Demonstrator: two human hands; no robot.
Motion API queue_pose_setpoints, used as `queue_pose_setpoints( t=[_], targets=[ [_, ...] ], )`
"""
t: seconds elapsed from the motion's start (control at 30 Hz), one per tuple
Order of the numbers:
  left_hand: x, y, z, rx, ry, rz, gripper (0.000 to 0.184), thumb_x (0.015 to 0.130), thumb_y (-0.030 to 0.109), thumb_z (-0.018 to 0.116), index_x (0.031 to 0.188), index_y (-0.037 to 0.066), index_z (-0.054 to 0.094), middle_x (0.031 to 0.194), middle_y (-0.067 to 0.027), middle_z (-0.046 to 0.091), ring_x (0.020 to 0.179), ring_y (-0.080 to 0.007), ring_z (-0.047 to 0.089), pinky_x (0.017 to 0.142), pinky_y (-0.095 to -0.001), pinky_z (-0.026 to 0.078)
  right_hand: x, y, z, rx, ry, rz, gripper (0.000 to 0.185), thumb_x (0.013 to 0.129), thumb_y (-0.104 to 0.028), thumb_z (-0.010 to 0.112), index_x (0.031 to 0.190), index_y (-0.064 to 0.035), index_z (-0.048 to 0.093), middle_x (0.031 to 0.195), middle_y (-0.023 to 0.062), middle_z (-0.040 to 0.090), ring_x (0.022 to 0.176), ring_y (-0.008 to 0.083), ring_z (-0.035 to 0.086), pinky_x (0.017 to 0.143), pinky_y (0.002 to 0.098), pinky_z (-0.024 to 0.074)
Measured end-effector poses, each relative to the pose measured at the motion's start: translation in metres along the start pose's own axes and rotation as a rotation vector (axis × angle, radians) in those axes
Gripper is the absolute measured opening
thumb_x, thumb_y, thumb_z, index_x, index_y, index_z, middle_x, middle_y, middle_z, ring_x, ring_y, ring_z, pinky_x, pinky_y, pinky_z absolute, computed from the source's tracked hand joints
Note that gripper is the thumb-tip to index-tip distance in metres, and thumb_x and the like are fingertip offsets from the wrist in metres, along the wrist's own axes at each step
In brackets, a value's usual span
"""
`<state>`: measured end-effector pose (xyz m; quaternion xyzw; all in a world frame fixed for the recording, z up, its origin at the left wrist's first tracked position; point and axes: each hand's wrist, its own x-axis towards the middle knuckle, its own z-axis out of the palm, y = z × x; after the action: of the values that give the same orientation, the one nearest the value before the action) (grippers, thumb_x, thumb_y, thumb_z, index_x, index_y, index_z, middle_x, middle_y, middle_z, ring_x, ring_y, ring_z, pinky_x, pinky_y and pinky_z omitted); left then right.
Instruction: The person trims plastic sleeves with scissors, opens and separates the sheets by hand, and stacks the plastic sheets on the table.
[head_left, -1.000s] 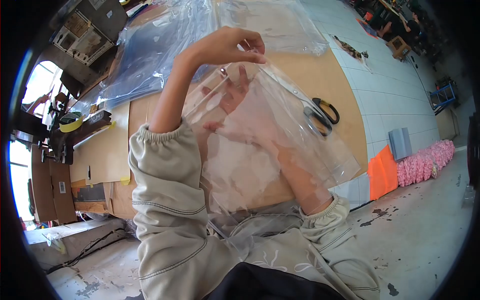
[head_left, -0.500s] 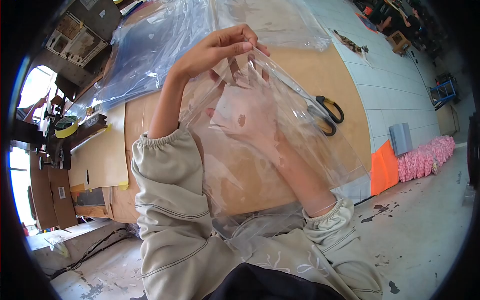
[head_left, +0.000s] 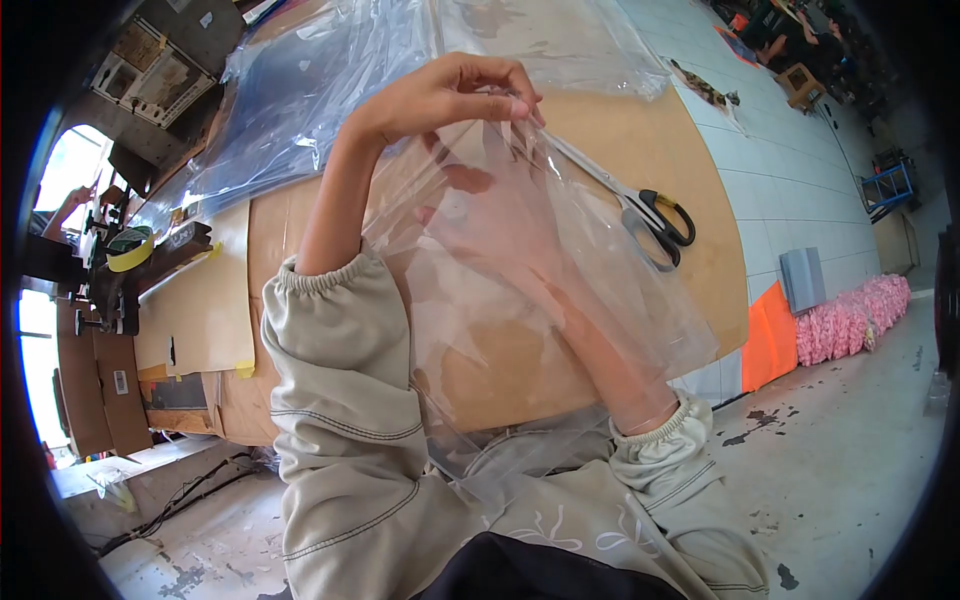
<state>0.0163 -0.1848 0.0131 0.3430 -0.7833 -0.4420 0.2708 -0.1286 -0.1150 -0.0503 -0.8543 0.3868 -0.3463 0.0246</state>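
A clear plastic bag (head_left: 490, 345) hangs between my arms over the brown table and down toward my lap. My left hand (head_left: 450, 97) is closed at its upper end, pinching the plastic between thumb and fingertips. My right hand (head_left: 495, 215) shows through the film, seemingly inside the bag. Its thumb stands apart from the fingers, which reach up toward my left hand; glare and folds blur the fingertips. Scissors with black and grey handles (head_left: 660, 218) lie on the table to the right of my hands, blades pointing toward them.
Large clear plastic sheets (head_left: 300, 100) cover the far side of the brown-topped table (head_left: 640, 150). A clamp-like machine with yellow tape (head_left: 130, 255) stands at left. Beyond the right edge are an orange sheet (head_left: 768, 338), a pink bundle (head_left: 850, 320) and a cat (head_left: 705, 88) on the tiles.
My left hand has shifted slightly right with the pinched plastic. The film over my right hand has moved and lies in different folds, and the scissors' handles show more fully.
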Motion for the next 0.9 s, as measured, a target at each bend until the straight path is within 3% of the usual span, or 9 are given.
queue_pose_setpoints(
  t=[0.13,0.3,0.43,0.5,0.57,0.67,0.73,0.83,0.9],
  targets=[
    [0.000,-0.008,0.003,0.060,0.046,-0.198,0.022,0.089,0.023,0.062,0.089,0.002,0.059,0.088,-0.0053,0.064,0.095,-0.0110,0.059,0.086,-0.0288,0.044,-0.006,-0.001,0.005,-0.028,-0.189,0.056,0.063,0.083,-0.044,0.055,0.135,-0.0089,0.044,0.138,0.0210,0.039,0.129,0.0339,0.033,0.104,0.0536,0.0219],
    [0.006,-0.043,0.009,0.012,0.069,-0.026,0.023,0.088,0.027,0.061,0.089,0.004,0.063,0.080,-0.0004,0.065,0.079,-0.0097,0.058,0.074,-0.0246,0.043,-0.042,-0.009,-0.019,-0.136,-0.369,-0.003,0.063,0.087,-0.042,0.051,0.138,-0.0075,0.038,0.140,0.0208,0.036,0.132,0.0344,0.030,0.105,0.0575,0.0191],
    [0.006,-0.036,0.008,0.123,0.078,-0.106,0.026,0.085,0.032,0.063,0.084,0.005,0.065,0.073,-0.0025,0.063,0.074,-0.0105,0.057,0.071,-0.0277,0.043,-0.094,-0.007,-0.096,-0.032,-0.630,-0.124,0.059,0.091,-0.040,0.047,0.138,-0.0062,0.036,0.144,0.0212,0.030,0.135,0.0346,0.025,0.104,0.0612,0.0167],
    [0.006,-0.018,0.008,0.270,-0.021,-0.217,0.028,0.085,0.030,0.062,0.080,0.002,0.062,0.074,-0.0042,0.062,0.074,-0.0111,0.055,0.069,-0.0277,0.042,-0.116,-0.005,-0.139,-0.040,-0.855,-0.167,0.063,0.091,-0.039,0.050,0.141,-0.0068,0.031,0.147,0.0205,0.025,0.129,0.0364,0.036,0.101,0.0574,0.0281],
    [0.010,-0.013,0.005,0.376,-0.065,-0.241,0.030,0.084,0.030,0.061,0.078,0.001,0.061,0.074,-0.0058,0.060,0.071,-0.0133,0.053,0.066,-0.0285,0.041,-0.109,0.018,-0.216,0.407,-1.281,-0.174,0.056,0.090,-0.038,0.052,0.134,-0.0050,0.043,0.138,0.0213,0.040,0.112,0.0363,0.053,0.094,0.0474,0.0415],
    [0.012,-0.017,0.010,0.463,-0.100,-0.184,0.032,0.081,0.033,0.061,0.079,0.001,0.062,0.071,-0.0081,0.058,0.069,-0.0192,0.052,0.065,-0.0307,0.040,-0.063,0.046,-0.248,0.786,-1.289,-0.218,0.044,0.091,-0.037,0.053,0.116,-0.0012,0.059,0.118,0.0181,0.059,0.095,0.0288,0.062,0.085,0.0365,0.0484],
    [0.014,-0.020,0.012,0.510,-0.116,-0.164,0.032,0.080,0.034,0.061,0.082,0.001,0.063,0.070,-0.0099,0.058,0.071,-0.0230,0.054,0.068,-0.0320,0.042,-0.047,0.048,-0.223,0.863,-0.759,0.278,0.036,0.092,-0.033,0.055,0.099,0.0015,0.065,0.100,0.0127,0.066,0.092,0.0204,0.063,0.082,0.0318,0.0483],
    [0.009,-0.027,0.017,0.409,-0.040,-0.099,0.032,0.080,0.034,0.061,0.084,0.003,0.066,0.074,-0.0118,0.060,0.080,-0.0256,0.057,0.074,-0.0339,0.044,-0.018,0.067,-0.150,0.566,-0.450,0.401,0.028,0.092,-0.018,0.054,0.111,0.0024,0.058,0.101,0.0118,0.065,0.094,0.0176,0.061,0.081,0.0284,0.0473],
    [0.010,-0.023,0.017,0.505,-0.093,-0.155,0.034,0.079,0.036,0.062,0.084,0.002,0.067,0.079,-0.0129,0.062,0.087,-0.0270,0.057,0.079,-0.0350,0.044,-0.012,0.074,-0.115,0.432,-0.489,0.346,0.025,0.090,-0.014,0.056,0.111,0.0004,0.057,0.101,0.0119,0.063,0.092,0.0183,0.061,0.080,0.0299,0.0475]
  ],
)
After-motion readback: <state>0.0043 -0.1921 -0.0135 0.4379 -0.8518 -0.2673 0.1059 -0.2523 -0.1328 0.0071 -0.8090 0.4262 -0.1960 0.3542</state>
